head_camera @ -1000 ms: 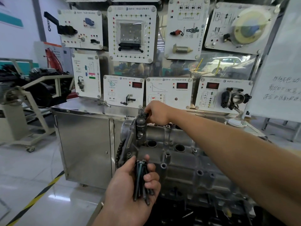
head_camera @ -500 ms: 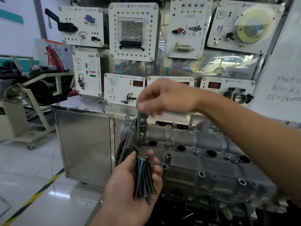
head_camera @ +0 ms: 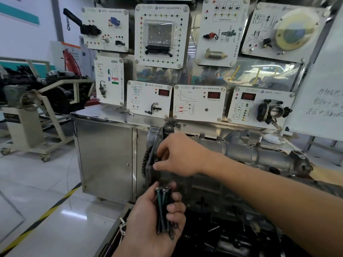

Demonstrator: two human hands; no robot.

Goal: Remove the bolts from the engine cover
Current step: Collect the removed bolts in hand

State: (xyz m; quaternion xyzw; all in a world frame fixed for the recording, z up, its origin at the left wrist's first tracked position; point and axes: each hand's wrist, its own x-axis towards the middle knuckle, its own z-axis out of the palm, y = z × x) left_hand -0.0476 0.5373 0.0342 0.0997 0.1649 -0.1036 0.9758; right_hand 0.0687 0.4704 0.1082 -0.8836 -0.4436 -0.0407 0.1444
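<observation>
The engine cover [head_camera: 259,156] is a grey cast-metal housing lying across the lower right, with a toothed gear [head_camera: 145,162] at its left end. My left hand [head_camera: 148,227] is low in the middle and grips a bundle of several long dark bolts [head_camera: 163,210], heads up. My right hand [head_camera: 180,154] reaches in from the right and hangs over the cover's left end, just above the bundle. Its thumb and fingers are loosely curled and apart, and no bolt shows between them. The palm side is hidden.
A steel cabinet [head_camera: 105,154] stands behind the engine, topped by white training panels [head_camera: 161,34]. A whiteboard [head_camera: 324,86] leans at the right. An engine stand on castors [head_camera: 37,115] is at the left. Yellow-black tape [head_camera: 46,216] crosses the shiny floor.
My right hand drew a long bolt up out of the cover's left end, then came down to just above my left hand. The camera tilted down and closer.
</observation>
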